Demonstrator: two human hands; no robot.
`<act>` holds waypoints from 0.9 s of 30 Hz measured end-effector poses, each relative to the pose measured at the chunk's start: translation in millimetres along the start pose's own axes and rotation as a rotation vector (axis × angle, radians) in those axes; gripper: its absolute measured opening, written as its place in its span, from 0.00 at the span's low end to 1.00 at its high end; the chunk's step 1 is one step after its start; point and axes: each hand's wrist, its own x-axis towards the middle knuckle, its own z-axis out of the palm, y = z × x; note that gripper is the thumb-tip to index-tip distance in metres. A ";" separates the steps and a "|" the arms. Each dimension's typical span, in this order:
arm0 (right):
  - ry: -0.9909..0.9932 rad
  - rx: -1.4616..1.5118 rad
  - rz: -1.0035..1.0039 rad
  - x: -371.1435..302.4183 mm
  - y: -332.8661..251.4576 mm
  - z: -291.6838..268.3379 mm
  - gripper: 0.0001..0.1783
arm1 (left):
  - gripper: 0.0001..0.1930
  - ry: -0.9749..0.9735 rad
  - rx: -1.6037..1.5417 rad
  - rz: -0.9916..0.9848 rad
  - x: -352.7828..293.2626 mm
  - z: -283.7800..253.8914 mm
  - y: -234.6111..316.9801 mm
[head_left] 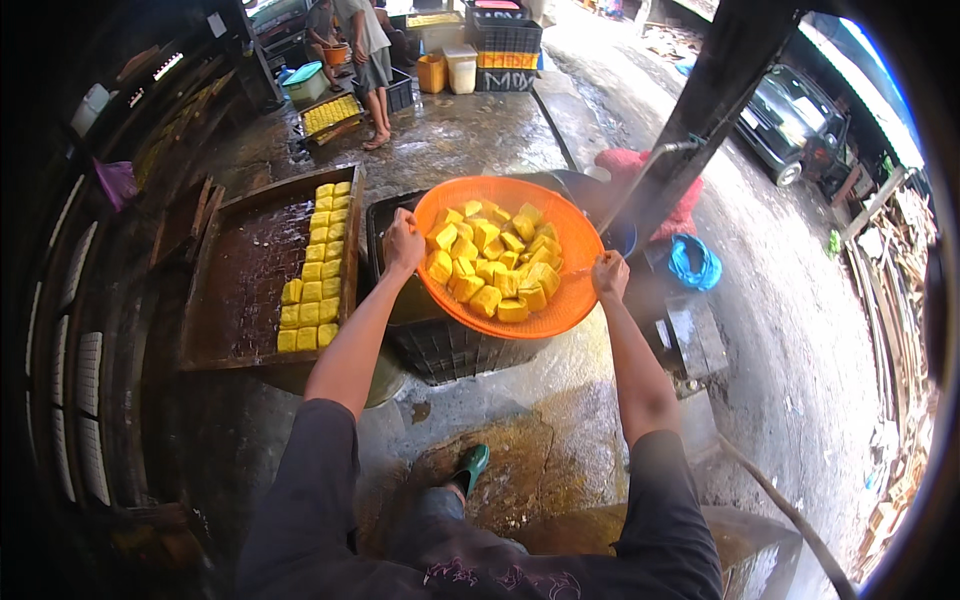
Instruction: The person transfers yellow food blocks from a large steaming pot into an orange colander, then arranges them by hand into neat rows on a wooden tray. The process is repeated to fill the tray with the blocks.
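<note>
Your left hand [403, 243], just left of the centre of the frame, has its fingers curled closed over the upper-left rim of an orange, round, shallow plastic mesh basket [574, 290]. The basket sits at the upper centre, and your right hand [610, 275] is closed on its right rim. The step in hand looks like handling this loaded basket two-handed; the next move probably calls for a level rim and even grip, since the loose yellow pieces could slide if one side dips.

At the left of the frame, a brown, wet-looking rectangular wooden tray [248, 270] has raised edges and a base marked with a grid. Along its right side, smooth yellow square blocks [310, 312] stand in tidy rows. In your basket, the soft-looking yellow chunks [490, 260] are cube-like with rounded corners, heaped at all angles. Below the basket in view is a black ribbed plastic crate [450, 358]; you cannot tell from here whether the two touch. Farther right lie a bulging pinkish-red sack [682, 215] and, under it in the frame, a glossy blue looped bundle [694, 262].
</note>
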 end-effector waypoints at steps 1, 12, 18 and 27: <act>0.002 -0.004 -0.024 11.4 -9.0 20.0 0.13 | 0.08 -0.002 -0.002 -0.032 6.7 0.9 -18.0; -0.171 -0.295 -0.045 66.8 -31.0 104.1 0.24 | 0.33 -0.354 0.538 -0.129 -32.3 11.3 -104.7; -0.015 -0.406 -0.376 88.6 -6.6 141.3 0.17 | 0.33 -0.256 0.563 -0.102 -38.7 52.9 -114.7; -0.238 -0.024 -0.307 113.3 -20.2 232.6 0.33 | 0.46 -0.108 0.337 -0.286 -25.7 143.5 -67.3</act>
